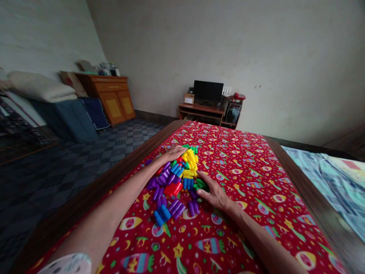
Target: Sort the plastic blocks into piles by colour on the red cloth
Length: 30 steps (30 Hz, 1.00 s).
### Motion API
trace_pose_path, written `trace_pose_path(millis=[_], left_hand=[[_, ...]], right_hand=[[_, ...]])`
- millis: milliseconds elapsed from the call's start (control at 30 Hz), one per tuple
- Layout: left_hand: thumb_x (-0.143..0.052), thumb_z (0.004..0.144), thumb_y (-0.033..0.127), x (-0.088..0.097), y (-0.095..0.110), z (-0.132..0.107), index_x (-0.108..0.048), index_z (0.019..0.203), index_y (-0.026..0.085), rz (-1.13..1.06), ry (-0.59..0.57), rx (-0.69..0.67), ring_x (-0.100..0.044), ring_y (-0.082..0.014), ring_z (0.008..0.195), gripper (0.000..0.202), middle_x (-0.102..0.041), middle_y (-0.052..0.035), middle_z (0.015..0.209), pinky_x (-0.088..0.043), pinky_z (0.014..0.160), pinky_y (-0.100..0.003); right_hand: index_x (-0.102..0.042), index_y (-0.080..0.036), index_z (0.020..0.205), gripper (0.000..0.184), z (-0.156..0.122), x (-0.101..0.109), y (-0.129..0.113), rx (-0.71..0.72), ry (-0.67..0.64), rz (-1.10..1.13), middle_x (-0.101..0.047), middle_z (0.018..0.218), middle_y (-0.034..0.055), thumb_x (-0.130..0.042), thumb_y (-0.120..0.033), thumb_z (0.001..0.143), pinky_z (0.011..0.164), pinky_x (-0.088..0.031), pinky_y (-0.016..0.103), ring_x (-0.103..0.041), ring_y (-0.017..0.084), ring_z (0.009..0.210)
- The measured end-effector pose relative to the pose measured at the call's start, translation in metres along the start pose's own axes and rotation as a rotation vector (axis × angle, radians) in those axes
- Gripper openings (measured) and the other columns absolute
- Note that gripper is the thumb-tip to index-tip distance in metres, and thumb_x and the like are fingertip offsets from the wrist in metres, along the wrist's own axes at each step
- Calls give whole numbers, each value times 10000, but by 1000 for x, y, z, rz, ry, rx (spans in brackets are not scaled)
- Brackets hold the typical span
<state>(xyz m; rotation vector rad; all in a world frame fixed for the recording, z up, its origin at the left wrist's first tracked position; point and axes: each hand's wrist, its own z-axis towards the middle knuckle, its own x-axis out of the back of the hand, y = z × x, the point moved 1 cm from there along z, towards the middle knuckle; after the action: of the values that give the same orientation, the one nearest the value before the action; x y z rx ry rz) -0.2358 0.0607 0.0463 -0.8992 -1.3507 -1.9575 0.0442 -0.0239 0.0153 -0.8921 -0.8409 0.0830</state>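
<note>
A loose pile of tube-shaped plastic toy blocks lies on a red patterned cloth [228, 236]. My left hand [173, 153] reaches over the pile's far left side, fingers stretched out and low, beside red blocks [180, 159] and yellow blocks [191, 160]. At the pile's right edge is my right hand [214, 192], thumb and fingers apart, next to green blocks [201, 184] that it partly covers. Purple blocks [164, 178] fill the left of the pile. Nearer to me are red blocks [173, 188] and blue blocks [162, 215].
The cloth covers a table with a dark wooden edge [137, 160]. Behind it stands a desk [201, 109] with a monitor [208, 91]. To the right lies light blue bedding [327, 179]; at the left are a wooden cabinet [112, 99] and folded bedding [42, 86].
</note>
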Motion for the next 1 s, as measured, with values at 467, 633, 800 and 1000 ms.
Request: trace_pose_path(millis=[467, 633, 800, 1000], left_hand=[[-544, 743, 767, 36, 44, -169, -282, 1514, 277, 139, -50, -43, -270, -370, 1429, 951, -260, -80, 1588, -318, 1133, -508], [-676, 661, 729, 2, 27, -194, -197, 1528, 328, 264, 52, -11, -193, -414, 1443, 1069, 49, -73, 1626, -371, 1105, -511], [-531, 774, 746, 10, 9, -154, -217, 1524, 283, 257, 185, 90, -107, -392, 1466, 936, -52, -117, 1623, -222, 1154, -567], [-441, 795, 774, 10, -17, -107, -221, 1519, 178, 54, 233, 217, -169, -381, 1456, 963, -219, -200, 1579, -200, 1146, -582]], right_hand=[[-616, -189, 1223, 460, 137, 39, 43, -344, 168, -440, -691, 1103, 136, -316, -456, 999, 951, -467, 434, -626, 263, 1102], [-647, -241, 1205, 479, 148, -6, 6, -77, -90, -361, -709, 1078, 75, -302, -502, 1000, 892, -500, 326, -665, 209, 1019], [-582, -194, 1288, 526, 159, -3, -16, -35, -32, -331, -704, 1099, 107, -261, -506, 1010, 889, -485, 311, -654, 224, 1058], [-560, -176, 1300, 457, 202, 0, 12, -186, -39, -485, -597, 1302, 159, -362, -455, 998, 995, -436, 423, -535, 275, 1237]])
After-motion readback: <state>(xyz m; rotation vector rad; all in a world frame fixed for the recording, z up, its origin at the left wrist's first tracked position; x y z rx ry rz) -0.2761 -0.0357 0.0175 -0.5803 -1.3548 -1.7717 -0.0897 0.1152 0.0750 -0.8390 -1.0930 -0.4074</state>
